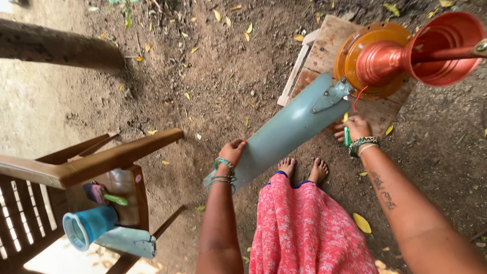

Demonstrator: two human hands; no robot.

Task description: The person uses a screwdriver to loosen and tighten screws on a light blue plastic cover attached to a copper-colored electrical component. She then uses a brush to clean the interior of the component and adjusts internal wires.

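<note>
The left hand (232,151) has its fingers closed over the lower edge of a grey-blue ceiling fan blade (284,131), which slants up to the copper-orange fan motor (385,58) resting on a wooden board (324,45) on the dirt ground (213,81). The right hand (355,128) grips a green-handled screwdriver (347,136) near the blade's metal bracket (331,95) (tip hidden). On the brown plastic chair (101,162) lie another blade (129,241) and a blue cup (89,226).

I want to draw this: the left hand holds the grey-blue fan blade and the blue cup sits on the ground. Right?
Not quite. The head view shows the blue cup on the chair, not the ground. The left hand does hold the fan blade.
</note>
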